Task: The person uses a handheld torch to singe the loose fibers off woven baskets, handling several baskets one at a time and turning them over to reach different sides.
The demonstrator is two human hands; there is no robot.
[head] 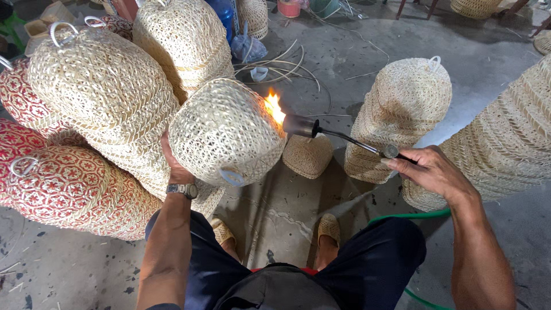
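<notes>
Grey concrete floor (298, 212), cracked and littered with cane scraps, crowded with woven work on every side.

Left hand (175, 166), watch at the wrist, clasped on the near edge of a pale open-weave basket (227, 131), fingers mostly hidden behind the weave; basket tipped sideways and lifted off the floor, presumably to turn its flank toward the flame (274, 106). Right hand (430, 172) closed around the handle of a gas torch (321, 131), black nozzle almost touching the basket's right side, flame licking the weave there. Torch held at arm's reach, likely to keep heat away from the body; green hose (410, 216) trailing below the right hand, right of the basket.

Left of the basket: a heap of similar domed baskets (103, 86), some natural, some patterned red and white (69, 189), with white loop handles. Right of the basket: a tall stack of nested pale baskets (402, 115), then a larger stack at the frame edge. Just below and right of the basket: a small upturned one (308, 156) on the floor. No contents visible in any; weave open enough to show hollow insides. Behind the basket: loose cane strips (287, 63).
</notes>
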